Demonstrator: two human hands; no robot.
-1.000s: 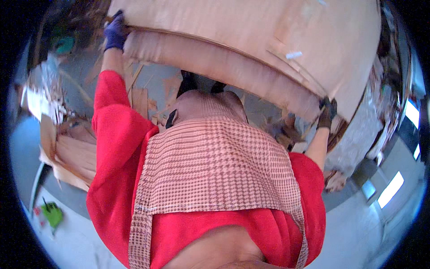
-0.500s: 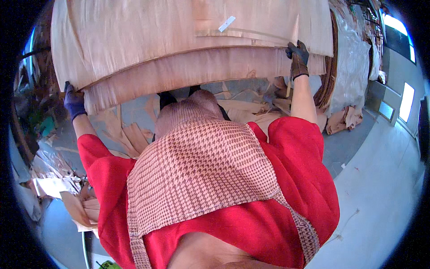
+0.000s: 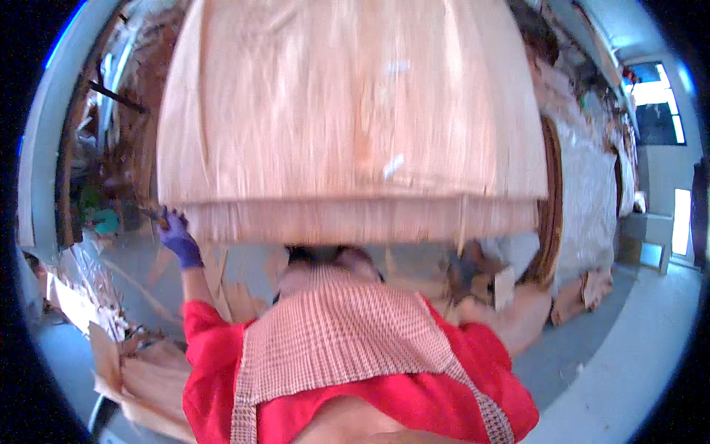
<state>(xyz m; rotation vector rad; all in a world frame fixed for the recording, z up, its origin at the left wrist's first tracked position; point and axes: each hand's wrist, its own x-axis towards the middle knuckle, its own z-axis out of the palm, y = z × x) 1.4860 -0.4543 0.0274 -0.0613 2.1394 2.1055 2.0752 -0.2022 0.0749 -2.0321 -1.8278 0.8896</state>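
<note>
A broad pale wood veneer sheet (image 3: pixel 296 126) lies before me, its near edge overhanging another sheet layer (image 3: pixel 355 220). Two small white strips, an upper strip (image 3: pixel 398 66) and a lower strip (image 3: pixel 393 166), sit on its surface. My left hand (image 3: pixel 177 237), in a purple glove with dark fingers, is beside the near left corner of the sheets. Its fingers are curled around something dark that I cannot make out. Below the sheets' right part, my right hand (image 3: pixel 466 270) in a dark glove is smeared by motion, near a small veneer piece (image 3: pixel 504 288).
Torn veneer scraps (image 3: pixel 151 377) lie on the floor at the left and around my feet. At the right stands a veneer stack (image 3: pixel 551 200) beside a plastic-wrapped stack (image 3: pixel 588 207). A teal object (image 3: pixel 103 222) is at the far left.
My right hand has left the sheet's near edge and dropped toward my body. My left hand stays by the left corner. The view has tilted up, showing more of the sheet.
</note>
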